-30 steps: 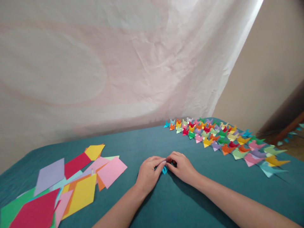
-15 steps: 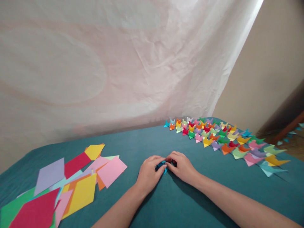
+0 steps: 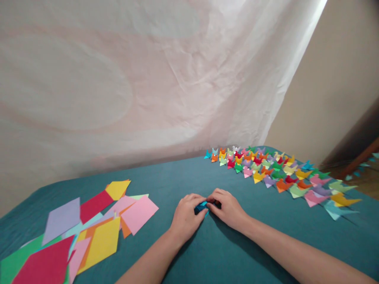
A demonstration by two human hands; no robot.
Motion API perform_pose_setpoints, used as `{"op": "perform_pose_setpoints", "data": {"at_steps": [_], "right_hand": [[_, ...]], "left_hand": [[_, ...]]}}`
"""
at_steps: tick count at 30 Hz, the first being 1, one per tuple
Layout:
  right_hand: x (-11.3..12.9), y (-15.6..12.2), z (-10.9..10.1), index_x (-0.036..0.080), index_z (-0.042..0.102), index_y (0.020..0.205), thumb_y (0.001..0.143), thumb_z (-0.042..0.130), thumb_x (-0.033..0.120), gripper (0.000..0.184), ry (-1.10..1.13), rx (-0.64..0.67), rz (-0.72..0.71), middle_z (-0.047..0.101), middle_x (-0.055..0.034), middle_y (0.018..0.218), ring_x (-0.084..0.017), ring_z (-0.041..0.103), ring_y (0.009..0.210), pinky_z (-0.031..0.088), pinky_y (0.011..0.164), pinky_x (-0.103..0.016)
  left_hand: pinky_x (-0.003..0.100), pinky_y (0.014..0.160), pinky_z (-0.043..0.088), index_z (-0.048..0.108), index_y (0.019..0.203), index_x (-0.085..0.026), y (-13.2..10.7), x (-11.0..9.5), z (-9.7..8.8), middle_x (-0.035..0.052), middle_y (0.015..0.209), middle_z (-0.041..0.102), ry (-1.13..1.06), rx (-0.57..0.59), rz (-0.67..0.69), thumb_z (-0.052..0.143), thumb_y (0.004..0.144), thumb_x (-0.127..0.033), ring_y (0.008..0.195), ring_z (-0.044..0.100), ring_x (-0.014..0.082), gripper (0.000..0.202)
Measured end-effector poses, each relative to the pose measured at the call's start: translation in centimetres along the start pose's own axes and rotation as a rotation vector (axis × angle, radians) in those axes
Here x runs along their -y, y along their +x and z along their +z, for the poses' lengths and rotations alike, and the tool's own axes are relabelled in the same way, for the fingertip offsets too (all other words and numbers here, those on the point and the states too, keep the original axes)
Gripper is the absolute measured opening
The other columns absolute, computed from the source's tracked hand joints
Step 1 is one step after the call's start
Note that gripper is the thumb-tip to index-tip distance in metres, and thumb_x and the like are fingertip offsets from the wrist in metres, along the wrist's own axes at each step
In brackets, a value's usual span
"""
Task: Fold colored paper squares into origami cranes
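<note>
with left hand (image 3: pixel 187 215) and right hand (image 3: pixel 226 206), holding in a narrow pinch a folded blue paper (image 3: pixel 201 205), set directly between the two, seen mostly inside the left hand's curl, too covered to tell its long axis. low over a teal worktop (image 3: pixel 166 173), between loose coloured sheets (image 3: pixel 103 242) at left and rows of paper birds (image 3: pixel 283 186) at far right; behind, a pale hanging cloth (image 3: pixel 148 98) beside a plain wall (image 3: pixel 331 75).

No words, labels, brands, numbers or signs can be read on the blue paper (image 3: pixel 201 205), paper sheets (image 3: pixel 140 215), paper birds (image 3: pixel 259 177) or tabletop (image 3: pixel 166 179).
</note>
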State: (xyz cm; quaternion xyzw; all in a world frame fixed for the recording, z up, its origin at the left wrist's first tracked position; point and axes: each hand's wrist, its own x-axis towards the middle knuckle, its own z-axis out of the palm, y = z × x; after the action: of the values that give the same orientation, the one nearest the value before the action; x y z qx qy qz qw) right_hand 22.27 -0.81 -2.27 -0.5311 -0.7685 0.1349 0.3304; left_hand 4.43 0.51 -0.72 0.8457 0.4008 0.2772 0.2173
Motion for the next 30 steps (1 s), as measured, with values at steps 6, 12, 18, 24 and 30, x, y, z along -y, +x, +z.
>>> {"op": "perform_pose_setpoints", "data": {"at_steps": [6, 12, 18, 24, 30], "right_hand": [[-0.19, -0.19, -0.33, 0.021, 0.066, 0.084, 0.079, 0.057, 0.016, 0.012, 0.019, 0.010, -0.031, 0.059, -0.0020, 0.080, -0.016, 0.055, 0.075, 0.041, 0.069, -0.027], [-0.27, -0.54, -0.64, 0.021, 0.066, 0.084, 0.079, 0.053, 0.011, 0.017, 0.038, -0.007, -0.031, 0.059, -0.0026, 0.081, -0.016, 0.055, 0.074, 0.043, 0.068, -0.027], [-0.23, -0.59, -0.63, 0.021, 0.066, 0.084, 0.079, 0.052, 0.009, 0.020, 0.019, -0.005, -0.052, 0.059, -0.0027, 0.080, -0.016, 0.055, 0.074, 0.043, 0.069, -0.027], [-0.26, -0.53, -0.59, 0.022, 0.066, 0.084, 0.079, 0.051, 0.008, 0.021, 0.008, -0.007, -0.063, 0.059, -0.0026, 0.080, -0.016, 0.056, 0.076, 0.043, 0.070, -0.028], [-0.37, -0.46, -0.56, 0.022, 0.066, 0.085, 0.079, 0.051, 0.007, 0.022, 0.006, -0.008, -0.068, 0.059, -0.0028, 0.080, -0.016, 0.055, 0.076, 0.043, 0.069, -0.027]], "left_hand": [[0.033, 0.086, 0.042, 0.067, 0.104, -0.025, 0.03, -0.10, -0.12, 0.0032, 0.102, 0.065, 0.021, 0.000, 0.006, 0.060, 0.079, -0.021, 0.096, 0.056, 0.0213, 0.027], [0.033, 0.086, 0.043, 0.067, 0.105, -0.026, 0.00, -0.16, -0.11, 0.0031, 0.102, 0.065, 0.036, -0.002, 0.019, 0.059, 0.080, -0.023, 0.095, 0.057, 0.0210, 0.027], [0.033, 0.085, 0.042, 0.066, 0.107, -0.028, -0.10, -0.23, -0.10, 0.0019, 0.101, 0.065, 0.067, 0.008, 0.037, 0.057, 0.082, -0.022, 0.095, 0.055, 0.0204, 0.028], [0.036, 0.086, 0.041, 0.064, 0.109, -0.028, -0.34, -0.44, -0.11, 0.0035, 0.104, 0.063, 0.141, 0.029, 0.072, 0.053, 0.083, -0.020, 0.098, 0.053, 0.0215, 0.029], [0.038, 0.087, 0.041, 0.061, 0.113, -0.025, -0.63, -0.63, -0.11, 0.0053, 0.111, 0.060, 0.237, 0.049, 0.118, 0.049, 0.087, -0.021, 0.102, 0.052, 0.0230, 0.029]]}}
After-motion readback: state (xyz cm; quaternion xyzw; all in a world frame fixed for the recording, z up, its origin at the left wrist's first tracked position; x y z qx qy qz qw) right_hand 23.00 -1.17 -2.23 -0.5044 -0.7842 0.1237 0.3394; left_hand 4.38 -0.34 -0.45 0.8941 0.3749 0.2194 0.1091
